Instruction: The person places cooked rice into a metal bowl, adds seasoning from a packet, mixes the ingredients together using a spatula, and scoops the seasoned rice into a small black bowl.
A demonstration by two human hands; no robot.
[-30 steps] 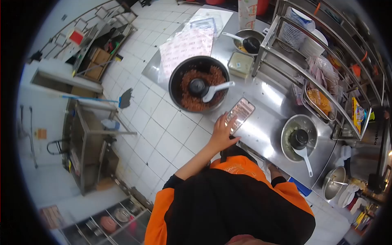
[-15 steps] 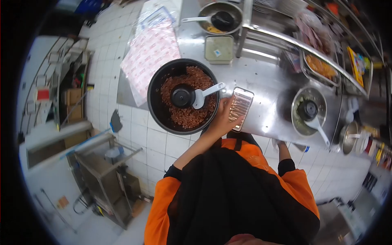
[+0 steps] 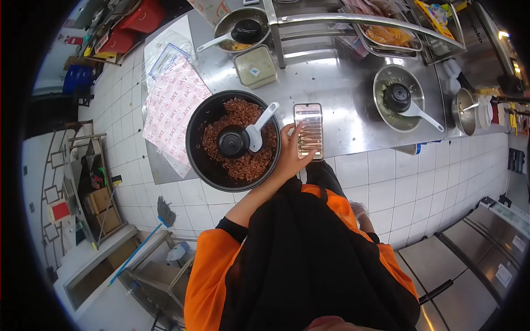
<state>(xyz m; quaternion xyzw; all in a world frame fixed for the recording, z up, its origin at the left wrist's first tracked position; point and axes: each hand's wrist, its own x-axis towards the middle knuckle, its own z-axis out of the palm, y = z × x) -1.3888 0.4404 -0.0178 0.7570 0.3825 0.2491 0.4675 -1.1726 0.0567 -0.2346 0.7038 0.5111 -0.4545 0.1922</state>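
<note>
My left hand [image 3: 291, 155] rests at the left edge of a smartphone [image 3: 310, 135] that lies screen up near the counter's front edge. Its fingers are spread, with fingertips on the phone's left side and the thumb at the lower screen. Just left of this hand stands a black pot [image 3: 192, 160] of reddish-brown cooked rice [image 3: 243, 113]. A pale-handled spatula [image 3: 264, 118] and a round black piece [image 3: 233, 141] sit on the rice. My right hand [image 3: 361, 212], in a clear plastic glove, hangs low beside my body; its fingers are hard to make out.
Right on the steel counter [image 3: 342, 127] is a metal bowl [image 3: 414, 121] with a spatula. A pan [image 3: 262, 47] and a greenish lidded box [image 3: 255, 66] stand behind. Printed paper sheets [image 3: 171, 102] lie left. A shelf rail [image 3: 364, 21] crosses above.
The view has turned, so the counter things sit further left and higher on the right side. My left hand stays at the phone. My right hand appears lower and further left in view.
</note>
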